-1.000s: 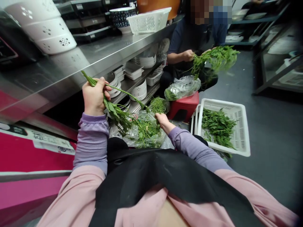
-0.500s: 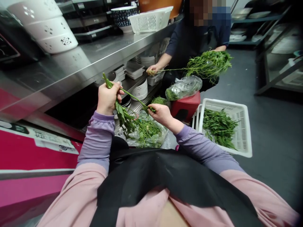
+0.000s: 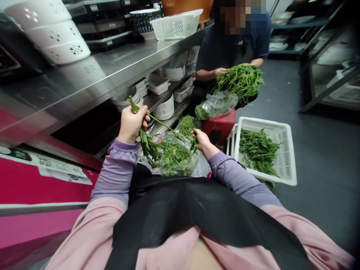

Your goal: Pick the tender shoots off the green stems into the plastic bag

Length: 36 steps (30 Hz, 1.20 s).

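My left hand (image 3: pixel 132 125) is closed round a small bunch of leafy greens (image 3: pixel 146 147), its stem ends poking up above the fist and its leaves hanging below. One long thin stem (image 3: pixel 161 123) slants from that hand toward the right. At its far end my right hand (image 3: pixel 204 143) is closed in a pinch on a green leafy sprig (image 3: pixel 194 143). Below both hands lies an open clear plastic bag (image 3: pixel 192 162) full of thin green stems (image 3: pixel 173 154). A white slotted basket (image 3: pixel 291 161) to the right holds a pile of picked leaves (image 3: pixel 258 153).
A co-worker (image 3: pixel 208 56) crouches ahead, both hands at a large bundle of greens (image 3: pixel 240 80). A plastic bag (image 3: pixel 221 104) rests on a red stool (image 3: pixel 225 122). The steel counter (image 3: pixel 118 63) on the left carries stacked white containers (image 3: pixel 64 41) and a white basket (image 3: pixel 180 26).
My right hand has moved right and slightly down, away from my left hand. The co-worker's outstretched hand has come back to the bundle of greens.
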### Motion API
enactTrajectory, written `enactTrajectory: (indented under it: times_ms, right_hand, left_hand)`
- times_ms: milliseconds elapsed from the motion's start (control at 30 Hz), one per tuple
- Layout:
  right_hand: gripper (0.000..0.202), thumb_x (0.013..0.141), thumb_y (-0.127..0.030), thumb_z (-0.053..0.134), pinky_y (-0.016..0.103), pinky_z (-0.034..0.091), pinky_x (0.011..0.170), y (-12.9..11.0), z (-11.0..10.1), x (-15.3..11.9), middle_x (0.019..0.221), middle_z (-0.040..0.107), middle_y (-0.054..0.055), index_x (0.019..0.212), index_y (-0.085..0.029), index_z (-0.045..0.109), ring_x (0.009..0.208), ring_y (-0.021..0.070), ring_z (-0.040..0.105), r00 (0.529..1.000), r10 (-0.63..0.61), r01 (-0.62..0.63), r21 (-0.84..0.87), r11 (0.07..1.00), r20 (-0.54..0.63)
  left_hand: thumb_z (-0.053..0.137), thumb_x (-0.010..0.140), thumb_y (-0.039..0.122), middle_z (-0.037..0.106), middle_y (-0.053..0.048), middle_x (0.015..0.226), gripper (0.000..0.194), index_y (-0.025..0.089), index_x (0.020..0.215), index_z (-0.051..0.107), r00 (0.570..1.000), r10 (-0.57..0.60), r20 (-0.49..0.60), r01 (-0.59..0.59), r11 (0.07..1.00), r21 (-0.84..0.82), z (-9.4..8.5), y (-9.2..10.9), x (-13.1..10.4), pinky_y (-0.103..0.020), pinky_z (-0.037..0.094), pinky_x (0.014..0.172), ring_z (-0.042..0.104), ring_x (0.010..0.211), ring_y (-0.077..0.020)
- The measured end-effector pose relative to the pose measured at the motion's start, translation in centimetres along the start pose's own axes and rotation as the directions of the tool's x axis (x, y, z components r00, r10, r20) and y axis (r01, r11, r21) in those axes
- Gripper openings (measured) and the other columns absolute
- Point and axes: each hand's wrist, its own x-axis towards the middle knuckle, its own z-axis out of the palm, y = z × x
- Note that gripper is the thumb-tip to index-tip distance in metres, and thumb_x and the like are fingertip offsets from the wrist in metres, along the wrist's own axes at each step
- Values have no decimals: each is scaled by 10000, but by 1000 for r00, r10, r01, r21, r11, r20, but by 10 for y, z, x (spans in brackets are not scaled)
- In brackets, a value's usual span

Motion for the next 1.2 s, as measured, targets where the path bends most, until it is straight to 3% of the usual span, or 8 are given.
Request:
enactTrajectory:
  times_ms: [133, 333, 467, 567, 667, 800, 1033, 1200]
  right_hand:
    - [450, 705, -628, 554, 229, 360, 549, -20, 6, -11, 598, 494, -28, 666, -185, 493, 550, 94, 412, 914, -238, 256, -12, 967, 328]
    - [310, 682, -447, 642, 212, 342, 554, -50, 20, -48, 592, 499, -35, 728, -147, 580, 555, 79, 417, 684, -236, 316, 11, 949, 690]
    - [179, 666, -329, 553, 224, 320, 515, -40, 23, -43, 535, 461, -37, 602, -168, 509, 516, 84, 387, 793, -218, 279, -20, 960, 569]
    - [187, 677, -313, 481, 242, 329, 492, -25, 16, -19, 474, 407, -33, 543, -203, 412, 480, 104, 380, 959, -154, 164, -23, 986, 237]
    - [202, 677, -334, 496, 256, 342, 475, -10, -4, 5, 439, 385, -39, 555, -220, 382, 441, 114, 365, 999, -32, 32, 31, 999, 9]
    - [243, 668, -396, 580, 245, 359, 489, -7, -25, 10, 476, 447, -45, 634, -208, 430, 463, 107, 413, 997, -57, 49, 133, 990, 54]
    - [329, 604, -396, 719, 217, 324, 528, -39, 10, -36, 575, 532, -51, 781, -136, 623, 513, 68, 417, 821, -245, 352, -120, 928, 516]
    - [291, 676, -386, 663, 230, 368, 613, -45, 29, -52, 632, 595, -13, 765, -112, 699, 605, 98, 487, 741, -328, 545, -239, 804, 586]
  left_hand:
    - [643, 770, 273, 566, -1, 509, 194, 123, 668, 576, 973, -127, 192, 127, 992, 13, 15, -8, -2, -172, 344, 306, 437, 321, -62]
    - [671, 750, 306, 558, 0, 511, 221, 122, 676, 575, 933, -214, 289, 224, 975, 0, 32, -27, -5, -185, 352, 314, 436, 330, -65]
    - [665, 760, 318, 565, -2, 513, 225, 121, 683, 587, 923, -209, 323, 215, 976, 18, 30, -31, -10, -180, 339, 311, 445, 327, -66]
    - [659, 776, 327, 560, 5, 505, 227, 128, 696, 584, 954, -180, 240, 181, 983, 17, 24, -42, -8, -176, 350, 319, 443, 326, -66]
    - [664, 792, 335, 593, -30, 523, 240, 120, 710, 593, 921, -318, 223, 308, 948, 78, 15, -66, 2, -187, 371, 329, 473, 329, -85]
    - [673, 802, 324, 560, -55, 472, 287, 113, 642, 564, 765, -611, 204, 600, 791, 119, 6, -91, 16, -233, 428, 362, 513, 343, -131]
    - [680, 787, 428, 599, -53, 605, 359, 89, 691, 607, 802, -414, 430, 513, 847, -140, 24, -51, 12, -271, 555, 540, 603, 523, -127]
    - [697, 769, 432, 605, -41, 625, 352, 103, 680, 610, 851, -276, 446, 401, 891, -214, 41, -34, 3, -258, 553, 582, 602, 541, -111]
